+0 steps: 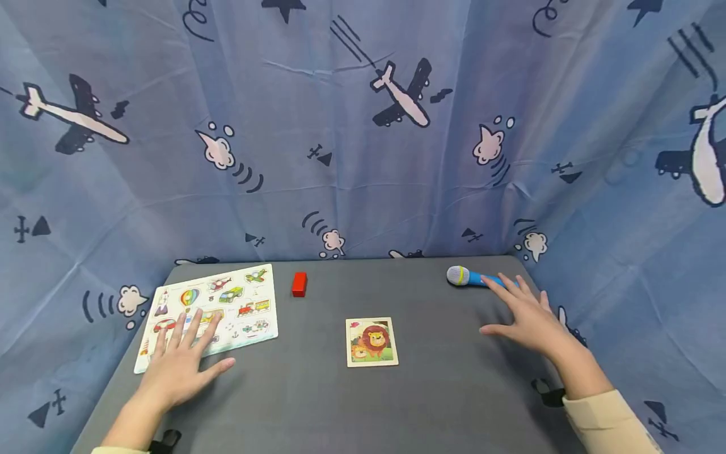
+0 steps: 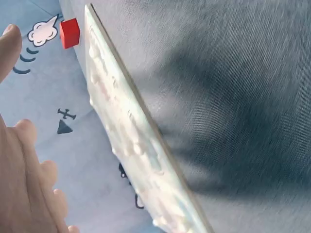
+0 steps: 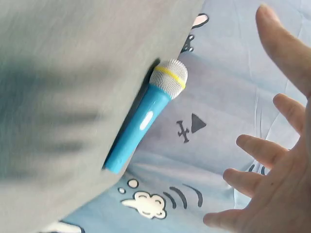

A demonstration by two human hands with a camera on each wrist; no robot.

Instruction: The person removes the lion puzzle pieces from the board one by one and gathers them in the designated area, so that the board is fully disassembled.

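My left hand (image 1: 178,372) hovers with spread fingers over the near edge of a white puzzle board (image 1: 238,331) printed with vehicles. The left wrist view shows a gap between that hand and the board (image 2: 131,131). On the right, my right hand (image 1: 530,321) is held above the table, fingers spread and holding nothing. Just beyond its fingertips lies a toy microphone (image 1: 476,277) with a blue handle and grey head; in the right wrist view the microphone (image 3: 141,121) is fully visible, apart from the hand. A square lion picture puzzle (image 1: 371,342) lies between the hands.
A small red block (image 1: 299,284) stands right of the board, near the table's back edge. The grey table (image 1: 317,403) is bordered at the back and sides by a blue curtain (image 1: 351,157) printed with airplanes.
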